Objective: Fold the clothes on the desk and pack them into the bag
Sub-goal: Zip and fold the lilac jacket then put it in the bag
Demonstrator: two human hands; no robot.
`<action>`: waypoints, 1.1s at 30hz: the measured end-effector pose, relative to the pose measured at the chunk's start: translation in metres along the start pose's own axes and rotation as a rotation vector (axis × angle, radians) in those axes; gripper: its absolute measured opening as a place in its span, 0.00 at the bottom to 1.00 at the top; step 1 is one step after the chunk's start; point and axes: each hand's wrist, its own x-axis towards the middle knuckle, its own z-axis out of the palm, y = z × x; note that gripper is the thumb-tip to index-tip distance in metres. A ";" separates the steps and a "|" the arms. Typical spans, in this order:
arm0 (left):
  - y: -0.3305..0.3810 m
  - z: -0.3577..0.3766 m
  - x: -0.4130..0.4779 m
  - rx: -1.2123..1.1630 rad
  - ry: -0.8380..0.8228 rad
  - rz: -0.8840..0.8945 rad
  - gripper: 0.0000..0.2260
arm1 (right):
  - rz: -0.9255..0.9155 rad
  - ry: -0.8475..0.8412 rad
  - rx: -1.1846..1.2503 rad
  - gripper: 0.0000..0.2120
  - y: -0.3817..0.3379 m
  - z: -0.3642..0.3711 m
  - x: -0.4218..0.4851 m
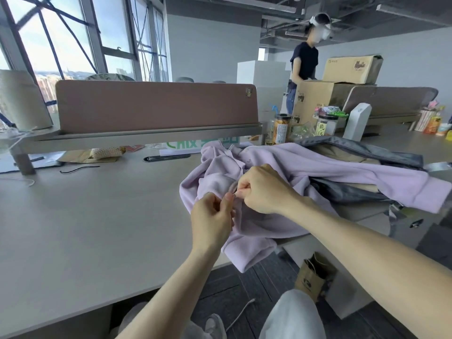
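Head view, sweatshirt: a lilac sweatshirt (305, 165) lies crumpled and unfolded at the right end of the counter (85, 216). One corner hangs over the near edge, and its far side is draped across a grey jacket (347, 194).
Head view, left hand: the left hand (211, 218) pinches a small bit of the sweatshirt between thumb and fingertips, at a seam or opening in the cloth.
Head view, right hand: the right hand (263, 192) is curled tight and grips the same spot from the other side, so the two hands almost touch. What sits between them is too small to make out; it may be a zip or a cord end.
Head view, bag: a brown paper bag (310, 280) stands open on the floor below the counter's edge, near the person's knee, well apart from the clothes.
Head view, background: jars (281, 128) and cardboard boxes (315, 99) stand behind the clothes, and another person (303, 67) stands at the boxes.
Step in hand: most likely tidying or fastening the sweatshirt before folding; nothing looks folded or packed yet.
Next move: it calls for spreading the sweatshirt flat on the bare counter to the left, clear of the jacket, so sleeves and sides can be folded in.
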 end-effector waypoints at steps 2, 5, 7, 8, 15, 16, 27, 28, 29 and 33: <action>-0.003 0.002 -0.001 -0.011 0.029 -0.027 0.19 | -0.002 0.034 -0.010 0.21 0.002 0.006 0.003; -0.012 0.001 -0.003 -0.006 0.013 -0.048 0.18 | -0.022 0.031 -0.007 0.21 0.002 0.011 -0.002; -0.015 0.001 -0.005 0.002 0.003 -0.046 0.16 | -0.058 -0.002 0.007 0.19 0.001 0.013 -0.006; -0.016 0.002 -0.005 0.025 0.004 -0.029 0.16 | -0.087 -0.002 0.000 0.19 -0.001 0.015 -0.007; -0.022 0.008 -0.015 0.152 0.107 0.175 0.16 | -0.054 0.103 -0.133 0.19 0.003 0.009 -0.007; -0.024 0.008 -0.018 0.152 0.114 0.198 0.16 | -0.007 0.118 -0.136 0.20 0.010 0.004 -0.003; -0.005 -0.035 -0.001 0.217 0.202 0.372 0.23 | -0.016 0.068 -0.089 0.22 0.072 -0.001 0.040; 0.006 -0.039 0.005 0.241 0.228 0.471 0.23 | -0.018 0.054 -0.077 0.20 0.073 -0.002 0.040; 0.018 -0.037 0.014 0.299 0.206 0.536 0.22 | -0.025 0.030 -0.069 0.19 0.072 -0.002 0.041; 0.036 -0.008 0.064 0.912 -0.205 0.519 0.27 | -0.067 -0.009 -0.085 0.17 0.062 -0.008 0.043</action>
